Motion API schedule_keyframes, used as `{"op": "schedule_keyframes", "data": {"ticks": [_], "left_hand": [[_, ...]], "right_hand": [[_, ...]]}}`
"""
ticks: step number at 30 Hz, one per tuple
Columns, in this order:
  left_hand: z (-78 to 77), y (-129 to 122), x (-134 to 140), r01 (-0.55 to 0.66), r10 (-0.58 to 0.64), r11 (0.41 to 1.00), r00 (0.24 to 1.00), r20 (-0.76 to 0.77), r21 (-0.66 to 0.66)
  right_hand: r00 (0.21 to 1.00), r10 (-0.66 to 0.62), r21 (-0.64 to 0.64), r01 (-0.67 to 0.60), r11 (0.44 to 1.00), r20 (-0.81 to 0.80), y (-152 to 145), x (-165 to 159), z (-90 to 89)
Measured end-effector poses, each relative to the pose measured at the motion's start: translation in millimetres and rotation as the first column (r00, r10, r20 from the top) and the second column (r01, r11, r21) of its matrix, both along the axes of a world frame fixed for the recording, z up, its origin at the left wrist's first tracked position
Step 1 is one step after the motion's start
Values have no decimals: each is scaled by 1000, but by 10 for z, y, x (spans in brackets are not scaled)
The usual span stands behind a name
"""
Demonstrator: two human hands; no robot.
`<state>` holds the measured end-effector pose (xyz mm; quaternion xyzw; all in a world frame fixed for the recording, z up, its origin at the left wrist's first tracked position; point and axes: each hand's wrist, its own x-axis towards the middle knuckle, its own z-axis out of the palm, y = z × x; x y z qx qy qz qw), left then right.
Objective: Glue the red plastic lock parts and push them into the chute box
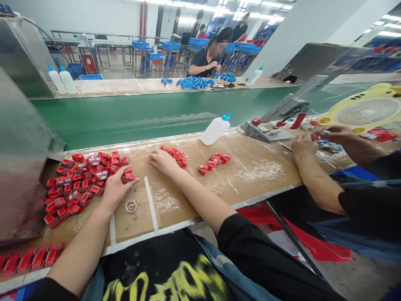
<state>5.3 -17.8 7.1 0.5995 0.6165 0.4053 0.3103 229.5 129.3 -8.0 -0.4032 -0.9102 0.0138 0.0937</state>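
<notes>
My left hand [117, 189] pinches a small red plastic part [128, 173] with grey edging between thumb and fingers. It is at the right edge of a large heap of similar red parts [84, 179]. My right hand [165, 162] is low over the table, fingers loosely bent and pointing left, with nothing visible in them. Right behind it lies a smaller pile of red parts [178, 156], partly covered by the hand. Below my left hand, a small round dish [130, 205] with tiny pieces sits on a cardboard sheet [138, 228] with white tape strips.
More red parts [214, 163] lie to the right, below a white glue bottle [215, 130] with a blue tip. A co-worker's hands [305, 146] work near a metal press [275, 121] and yellow fan [363, 108]. Red trays [31, 259] sit front left; a green belt [131, 117] runs behind.
</notes>
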Motion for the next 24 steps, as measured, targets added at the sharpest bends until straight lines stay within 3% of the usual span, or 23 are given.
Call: {"op": "schedule_keyframes", "data": {"ticks": [11, 14, 16, 18, 22, 24], "left_hand": [[-108, 18, -10, 7, -7, 1000, 999, -48, 18], [-137, 24, -13, 16, -15, 1000, 998, -57, 21], [-137, 22, -18, 19, -18, 1000, 998, -64, 20], [-125, 18, -24, 7, -4, 1000, 997, -83, 29], [-98, 6, -23, -37, 57, 994, 977, -205, 102], [-97, 2, -18, -40, 79, 988, 961, -264, 147]], "right_hand": [[993, 82, -92, -90, 992, -86, 84, 146, -9], [917, 40, -210, -133, 969, -397, -56, 79, 32], [736, -36, -332, -260, 907, -676, -203, -2, 69], [557, -156, -431, -404, 807, -816, -365, -100, 103], [338, -545, -628, -571, 529, -767, -652, -325, 82], [215, -696, -655, -601, 458, -684, -762, -455, 21]]}}
